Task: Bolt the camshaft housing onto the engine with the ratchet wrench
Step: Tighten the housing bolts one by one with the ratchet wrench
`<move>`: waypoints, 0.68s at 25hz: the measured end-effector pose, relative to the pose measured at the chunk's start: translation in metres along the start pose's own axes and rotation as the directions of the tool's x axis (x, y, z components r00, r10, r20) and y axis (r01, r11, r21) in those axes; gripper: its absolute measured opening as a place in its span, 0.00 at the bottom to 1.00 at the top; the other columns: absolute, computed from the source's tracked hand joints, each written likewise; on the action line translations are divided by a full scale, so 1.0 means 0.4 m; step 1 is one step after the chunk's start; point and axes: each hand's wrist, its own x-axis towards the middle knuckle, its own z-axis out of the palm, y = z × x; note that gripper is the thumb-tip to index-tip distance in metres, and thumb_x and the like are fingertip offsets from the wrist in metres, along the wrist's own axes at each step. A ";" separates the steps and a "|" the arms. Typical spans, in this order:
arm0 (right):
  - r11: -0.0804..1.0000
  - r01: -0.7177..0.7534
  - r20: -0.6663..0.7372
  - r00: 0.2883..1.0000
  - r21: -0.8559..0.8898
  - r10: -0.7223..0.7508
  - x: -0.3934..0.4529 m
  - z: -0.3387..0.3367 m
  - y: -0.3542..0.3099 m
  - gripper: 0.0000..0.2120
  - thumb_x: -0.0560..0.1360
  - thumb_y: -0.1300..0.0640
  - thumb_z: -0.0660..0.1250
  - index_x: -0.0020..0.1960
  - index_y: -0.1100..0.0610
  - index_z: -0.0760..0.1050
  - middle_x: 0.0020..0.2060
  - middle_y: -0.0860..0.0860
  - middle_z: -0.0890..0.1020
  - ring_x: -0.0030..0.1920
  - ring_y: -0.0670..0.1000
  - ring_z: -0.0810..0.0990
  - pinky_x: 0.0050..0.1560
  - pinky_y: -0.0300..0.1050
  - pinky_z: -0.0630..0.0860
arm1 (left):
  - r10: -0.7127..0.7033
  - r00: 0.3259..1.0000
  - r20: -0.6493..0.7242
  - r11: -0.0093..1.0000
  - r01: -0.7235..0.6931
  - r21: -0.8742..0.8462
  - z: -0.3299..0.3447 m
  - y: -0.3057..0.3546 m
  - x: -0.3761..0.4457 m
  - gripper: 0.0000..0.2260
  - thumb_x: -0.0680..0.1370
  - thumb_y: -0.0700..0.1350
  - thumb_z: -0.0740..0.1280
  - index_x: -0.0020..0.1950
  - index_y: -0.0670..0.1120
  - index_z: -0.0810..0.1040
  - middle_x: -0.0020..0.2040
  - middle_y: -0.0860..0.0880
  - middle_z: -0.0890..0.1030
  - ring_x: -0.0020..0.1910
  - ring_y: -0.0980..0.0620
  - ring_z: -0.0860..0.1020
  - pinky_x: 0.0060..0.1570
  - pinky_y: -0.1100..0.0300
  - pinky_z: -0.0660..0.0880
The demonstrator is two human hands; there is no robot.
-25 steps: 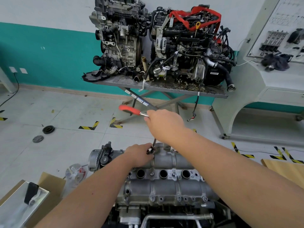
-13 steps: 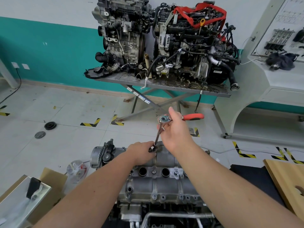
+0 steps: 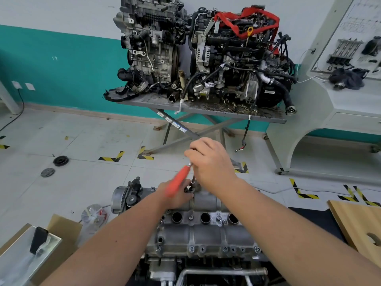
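Observation:
The grey camshaft housing (image 3: 204, 232) lies on top of the engine (image 3: 198, 265) at the bottom centre. My right hand (image 3: 210, 162) grips the head end of the ratchet wrench (image 3: 179, 180), whose orange handle is blurred and points down-left. A thin extension bar (image 3: 193, 180) runs down from the wrench to a bolt on the housing's far edge. My left hand (image 3: 177, 195) pinches the socket at the bar's lower end, resting on the housing. The wrench head is hidden under my right fingers.
Two dirty engines stand on a folding metal table (image 3: 198, 106) by the teal wall. A white training console (image 3: 346, 96) is at the right. A wooden board (image 3: 358, 223) lies at the right, a cardboard box with a metal tray (image 3: 31, 256) at the left. Two discs (image 3: 60, 161) lie on the floor.
The wrench handle has swung from pointing left, round to the right, and now points down-left. My left hand has stayed on the socket at the bolt.

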 end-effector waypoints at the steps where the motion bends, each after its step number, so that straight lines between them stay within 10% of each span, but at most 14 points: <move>1: 0.993 0.027 0.081 0.997 -0.116 -0.018 0.016 -0.015 -0.012 0.07 0.66 0.65 0.73 0.43 0.59 0.81 0.41 0.56 0.81 0.42 0.59 0.78 0.40 0.49 0.72 | -0.010 1.000 0.017 0.999 0.009 0.041 0.001 -0.002 0.002 0.20 0.77 0.58 0.59 0.68 0.56 0.66 0.57 0.48 0.81 0.56 0.43 0.78 0.57 0.49 0.74; 4: 0.953 -0.035 0.447 0.878 -0.302 0.174 0.073 -0.040 -0.050 0.19 0.81 0.43 0.54 0.54 0.55 0.76 0.45 0.54 0.78 0.46 0.58 0.76 0.42 0.50 0.64 | -0.043 0.999 0.026 0.996 0.041 0.085 0.002 -0.005 0.005 0.18 0.79 0.59 0.58 0.66 0.54 0.71 0.60 0.47 0.80 0.59 0.42 0.77 0.54 0.51 0.72; 8: 0.906 -0.388 0.646 0.650 -0.170 0.400 0.140 -0.063 -0.049 0.20 0.84 0.44 0.50 0.52 0.56 0.76 0.41 0.53 0.79 0.43 0.59 0.79 0.40 0.49 0.70 | -0.021 0.999 0.025 0.998 0.019 0.066 0.001 0.000 -0.003 0.16 0.80 0.58 0.58 0.66 0.54 0.70 0.61 0.47 0.79 0.61 0.42 0.75 0.57 0.51 0.71; 12: 0.151 -0.950 0.778 0.310 0.272 0.546 0.148 -0.058 -0.048 0.12 0.83 0.52 0.59 0.52 0.59 0.75 0.26 0.49 0.81 0.33 0.52 0.84 0.38 0.45 0.70 | -0.019 1.000 0.016 0.997 0.018 0.074 -0.002 0.003 -0.010 0.16 0.80 0.58 0.59 0.66 0.55 0.70 0.62 0.47 0.79 0.61 0.42 0.74 0.59 0.50 0.71; 17: -0.697 -0.516 0.836 0.075 0.499 0.543 0.144 -0.039 -0.053 0.04 0.83 0.62 0.54 0.50 0.57 0.66 0.23 0.50 0.79 0.26 0.52 0.81 0.28 0.39 0.76 | -0.020 1.000 0.003 0.999 0.020 0.048 -0.001 -0.002 -0.006 0.17 0.79 0.58 0.60 0.66 0.55 0.71 0.62 0.47 0.80 0.61 0.42 0.76 0.59 0.50 0.72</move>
